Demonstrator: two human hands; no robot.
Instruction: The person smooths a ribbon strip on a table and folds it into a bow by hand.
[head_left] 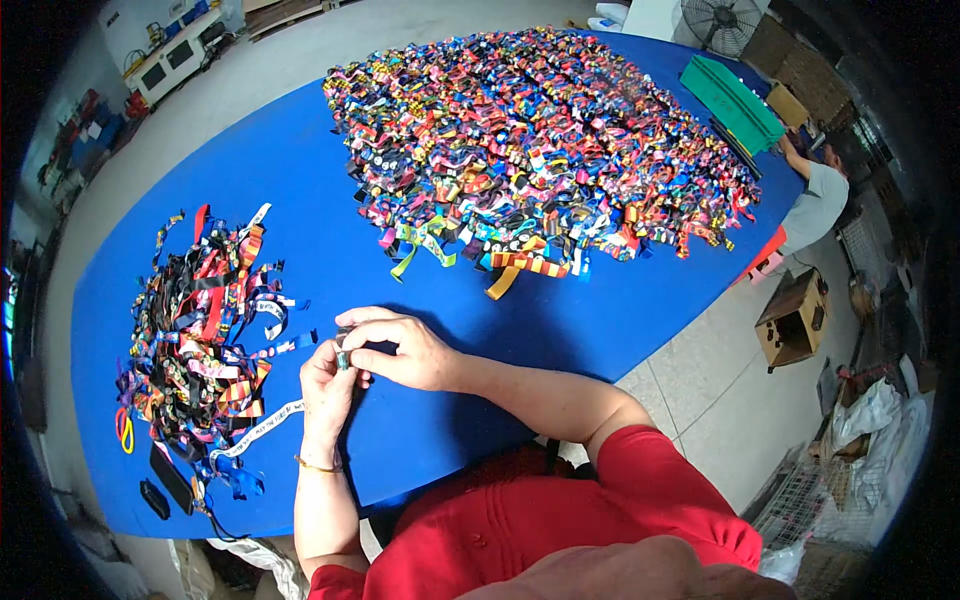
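Above the near part of the table, both my hands meet with their fingertips close together. My left hand (328, 392) is closed on a small silvery-teal piece (343, 359), whose exact kind is too small to make out. My right hand (408, 352) pinches at the same piece from the right, and its fingers hide part of it. A white strap (262, 432) with dark print stretches from the left pile to my left wrist; whether it joins the held piece is hidden. Nearest my left hand lies a tangled pile of colourful fabric straps (205, 320).
A far larger heap of coloured straps (530, 140) covers the back of the blue table (300, 270). A green crate (733, 103) stands at the far right, near another person (815, 200). Dark flat objects (170, 480) lie front left. A cardboard box (792, 318) sits on the floor.
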